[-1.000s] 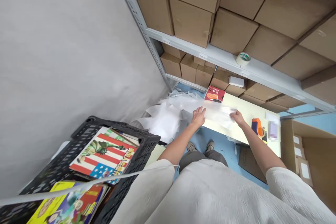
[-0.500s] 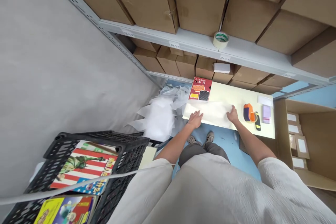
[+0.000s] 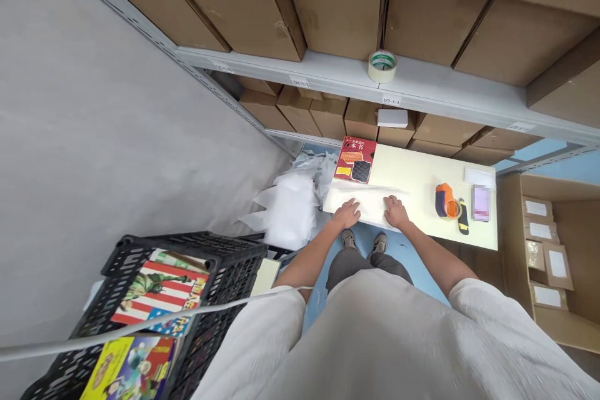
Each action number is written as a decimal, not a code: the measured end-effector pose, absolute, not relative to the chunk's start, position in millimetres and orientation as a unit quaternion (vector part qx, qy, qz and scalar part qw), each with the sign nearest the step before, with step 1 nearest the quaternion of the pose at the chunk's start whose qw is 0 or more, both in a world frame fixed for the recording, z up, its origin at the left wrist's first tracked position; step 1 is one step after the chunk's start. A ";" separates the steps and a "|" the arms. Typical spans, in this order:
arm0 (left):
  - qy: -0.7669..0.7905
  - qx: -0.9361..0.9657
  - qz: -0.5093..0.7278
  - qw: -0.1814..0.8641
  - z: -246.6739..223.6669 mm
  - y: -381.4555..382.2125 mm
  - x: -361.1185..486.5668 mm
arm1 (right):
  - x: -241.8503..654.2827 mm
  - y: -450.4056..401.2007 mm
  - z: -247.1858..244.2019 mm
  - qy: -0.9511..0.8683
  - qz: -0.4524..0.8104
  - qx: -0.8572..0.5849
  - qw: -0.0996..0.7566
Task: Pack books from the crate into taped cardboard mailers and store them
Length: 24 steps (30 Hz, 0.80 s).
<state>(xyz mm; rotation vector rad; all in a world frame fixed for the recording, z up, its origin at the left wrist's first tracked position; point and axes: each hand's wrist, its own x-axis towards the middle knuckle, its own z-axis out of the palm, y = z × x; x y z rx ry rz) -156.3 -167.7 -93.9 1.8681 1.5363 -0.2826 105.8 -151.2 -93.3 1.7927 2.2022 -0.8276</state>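
Observation:
White wrapping sheet lies along the near left part of the cream table. My left hand rests on the sheet near the table's front edge, fingers spread. On the sheet's right part lies my right hand, its fingers apart and flat. Just behind the sheet is a red book at the table's back left corner. To the right of my right hand stand an orange and dark blue tape dispenser and a black and yellow cutter.
A black crate of books is at the lower left. White sheets are heaped left of the table. Shelves of cartons rise behind, with a tape roll on the beam. An open carton stands right.
My right hand has moved left along the sheet, closer to my left hand, and its fingers now lie flatter. The camera view has shifted slightly.

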 end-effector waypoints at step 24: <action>0.547 0.790 -0.065 0.269 -111.4 -122.0 -191.0 | -34.2 -19.3 -109.1 0.436 -0.348 0.830 -0.022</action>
